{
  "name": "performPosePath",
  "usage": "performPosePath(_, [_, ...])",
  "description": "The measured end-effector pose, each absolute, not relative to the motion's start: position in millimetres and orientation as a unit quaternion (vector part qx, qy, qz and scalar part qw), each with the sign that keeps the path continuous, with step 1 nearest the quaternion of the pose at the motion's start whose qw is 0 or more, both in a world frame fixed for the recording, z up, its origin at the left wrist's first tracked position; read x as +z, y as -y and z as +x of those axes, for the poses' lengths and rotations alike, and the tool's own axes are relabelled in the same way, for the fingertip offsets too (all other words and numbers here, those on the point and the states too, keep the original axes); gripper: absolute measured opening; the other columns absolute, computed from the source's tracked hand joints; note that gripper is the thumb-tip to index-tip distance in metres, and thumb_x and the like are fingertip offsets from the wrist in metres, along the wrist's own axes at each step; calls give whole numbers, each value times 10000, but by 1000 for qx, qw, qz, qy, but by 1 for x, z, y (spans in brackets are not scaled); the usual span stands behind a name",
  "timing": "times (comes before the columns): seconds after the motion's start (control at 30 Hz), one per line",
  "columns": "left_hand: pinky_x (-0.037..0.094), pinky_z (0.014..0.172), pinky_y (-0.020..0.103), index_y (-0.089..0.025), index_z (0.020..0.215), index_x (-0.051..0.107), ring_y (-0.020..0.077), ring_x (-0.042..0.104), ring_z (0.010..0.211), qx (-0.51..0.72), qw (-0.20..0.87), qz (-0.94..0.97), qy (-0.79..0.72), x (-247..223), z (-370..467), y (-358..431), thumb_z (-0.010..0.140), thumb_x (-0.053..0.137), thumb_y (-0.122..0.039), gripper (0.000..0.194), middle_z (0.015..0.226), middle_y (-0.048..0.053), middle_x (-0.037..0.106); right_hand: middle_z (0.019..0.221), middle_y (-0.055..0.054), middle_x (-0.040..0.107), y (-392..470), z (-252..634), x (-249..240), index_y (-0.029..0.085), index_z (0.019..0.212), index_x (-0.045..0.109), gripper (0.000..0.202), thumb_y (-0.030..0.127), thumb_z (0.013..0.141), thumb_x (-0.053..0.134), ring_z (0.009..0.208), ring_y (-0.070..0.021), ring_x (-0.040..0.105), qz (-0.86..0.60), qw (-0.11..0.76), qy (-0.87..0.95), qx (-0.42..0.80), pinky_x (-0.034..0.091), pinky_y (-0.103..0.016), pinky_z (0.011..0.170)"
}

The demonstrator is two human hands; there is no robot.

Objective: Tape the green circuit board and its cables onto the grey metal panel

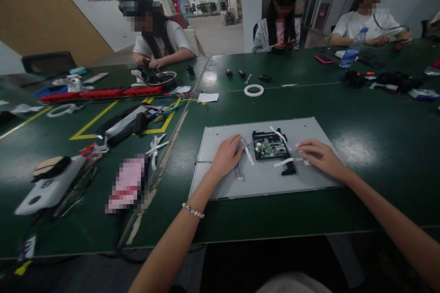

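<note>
A grey flat panel lies on the green table, with a green circuit board in a black frame near its middle. Strips of white tape cross the frame's edges and the panel. My left hand rests on the panel left of the board, its fingers together by a tape strip and thin cables; whether it holds them is unclear. My right hand lies at the panel's right side, fingers stretched out over short tape pieces.
A white tape roll sits beyond the panel, near a small wrench. At left are a pink pouch, a white case and cables. Three people sit across the table, beside a bottle.
</note>
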State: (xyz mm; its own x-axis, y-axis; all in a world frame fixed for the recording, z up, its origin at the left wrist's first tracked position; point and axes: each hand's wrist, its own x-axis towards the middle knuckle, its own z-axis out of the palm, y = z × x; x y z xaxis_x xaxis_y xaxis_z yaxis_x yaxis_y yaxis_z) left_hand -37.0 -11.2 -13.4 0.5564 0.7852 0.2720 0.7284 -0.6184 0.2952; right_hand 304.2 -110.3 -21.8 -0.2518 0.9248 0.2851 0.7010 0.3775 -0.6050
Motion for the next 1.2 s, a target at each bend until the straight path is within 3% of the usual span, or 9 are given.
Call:
performPosePath(0.1, [353, 1080, 409, -175, 1304, 466, 223, 450, 1288, 179, 63, 886, -423, -14, -36, 11, 964, 376, -314, 377, 1381, 107, 493, 1301, -64, 553, 123, 298, -20, 254, 1243, 605, 374, 316, 916, 436, 1214, -214, 499, -506, 235, 822, 111, 424, -440, 1003])
performPosePath(0.23, [332, 1094, 402, -156, 1306, 463, 220, 425, 1306, 170, 57, 888, -424, -15, -36, 11, 981, 342, -349, 398, 1402, 113, 471, 1447, -93, 419, 152, 286, -22, 185, 1441, 391, 568, 426, 926, 411, 1349, -240, 348, -539, 150, 828, 39, 312, -481, 1092])
performPosePath(0.4, [326, 1096, 417, -163, 1319, 449, 224, 424, 1306, 171, 56, 887, -424, -15, -35, 12, 976, 352, -356, 406, 1414, 113, 459, 1514, -96, 309, 176, 270, -26, 169, 1519, 192, 700, 490, 923, 370, 1398, -257, 253, -565, 103, 819, 3, 246, -518, 1114])
performPosePath(0.67, [315, 1106, 421, -175, 1326, 443, 216, 409, 1321, 162, 56, 890, -424, -13, -36, 13, 977, 336, -332, 397, 1414, 110, 461, 1500, -84, 339, 172, 254, -22, 191, 1479, 313, 650, 532, 926, 340, 1373, -289, 290, -594, 89, 799, -19, 254, -559, 1088])
performPosePath(0.9, [321, 1103, 412, -166, 1328, 445, 214, 408, 1323, 165, 61, 887, -426, -15, -36, 13, 978, 342, -350, 409, 1420, 117, 455, 1511, -64, 318, 176, 256, -26, 186, 1473, 322, 616, 503, 947, 297, 1401, -252, 253, -605, 96, 790, -11, 227, -528, 1116])
performPosePath(1.2, [331, 1102, 426, -185, 1324, 441, 210, 429, 1311, 183, 76, 883, -426, -14, -33, 10, 965, 368, -348, 401, 1388, 99, 495, 1499, -97, 336, 173, 255, -26, 151, 1466, 340, 641, 525, 948, 281, 1389, -284, 271, -602, 85, 794, -9, 244, -576, 1083])
